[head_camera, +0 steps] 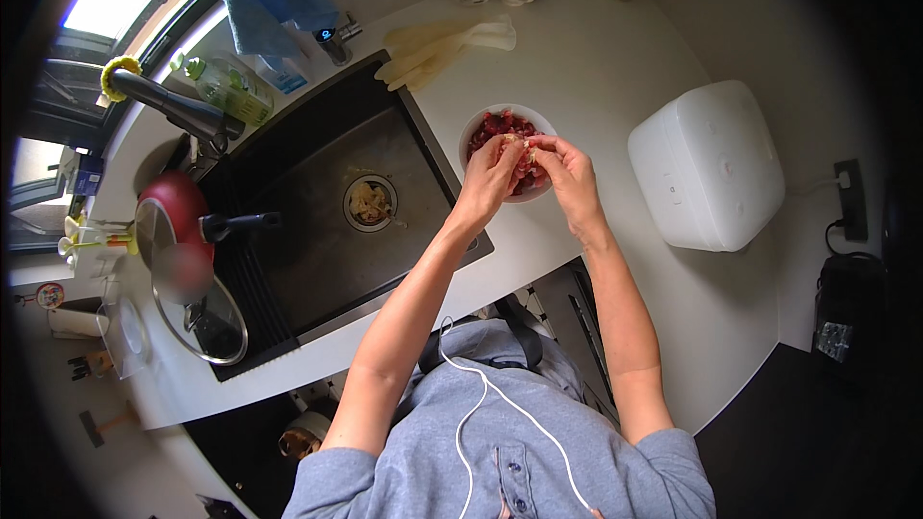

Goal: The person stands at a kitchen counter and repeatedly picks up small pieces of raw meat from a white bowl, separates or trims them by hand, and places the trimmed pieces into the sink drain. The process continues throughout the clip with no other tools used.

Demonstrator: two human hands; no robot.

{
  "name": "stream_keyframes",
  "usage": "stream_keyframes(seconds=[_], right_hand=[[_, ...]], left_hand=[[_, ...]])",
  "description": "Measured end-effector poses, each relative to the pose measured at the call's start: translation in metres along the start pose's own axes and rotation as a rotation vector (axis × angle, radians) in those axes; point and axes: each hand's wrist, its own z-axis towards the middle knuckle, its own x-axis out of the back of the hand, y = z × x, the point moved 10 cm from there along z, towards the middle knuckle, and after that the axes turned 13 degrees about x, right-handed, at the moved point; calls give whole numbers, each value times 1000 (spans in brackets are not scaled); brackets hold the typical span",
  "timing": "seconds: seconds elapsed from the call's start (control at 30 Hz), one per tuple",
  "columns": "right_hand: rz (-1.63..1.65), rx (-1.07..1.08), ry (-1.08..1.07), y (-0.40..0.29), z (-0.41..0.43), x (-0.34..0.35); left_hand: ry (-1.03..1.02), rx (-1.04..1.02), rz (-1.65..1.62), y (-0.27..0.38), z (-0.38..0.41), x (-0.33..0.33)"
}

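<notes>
Both of my hands are over a white bowl [535, 195] on the pale countertop, to the right of the sink. Red pomegranate seeds [497, 124] fill much of the bowl. Between the fingertips of my left hand [489, 180] and my right hand [575, 176] is a piece of pomegranate [522, 164] with pale membrane and red seeds showing. Each hand pinches one side of it. My fingers hide part of the piece and the middle of the bowl.
Left lies a dark sink [310, 259], with pale scraps [370, 202] in its drain. A red pan [180, 194] and a glass lid [232, 324] stand beyond it. Rubber gloves [440, 50] lie behind the bowl. A white appliance [710, 169] stands at right.
</notes>
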Motion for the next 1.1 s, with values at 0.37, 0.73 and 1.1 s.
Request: stream_keyframes(seconds=[0.37, 0.73, 1.1], right_hand=[[-127, -152, -72, 2, 8, -8], [-90, -77, -137, -1, 17, -9], [-15, -105, -74, 4, 11, -7]], left_hand=[[154, -427, 396, 29, -14, -7], [-1, -135, 59, 4, 5, 8], [35, 29, -101, 2, 2, 12]])
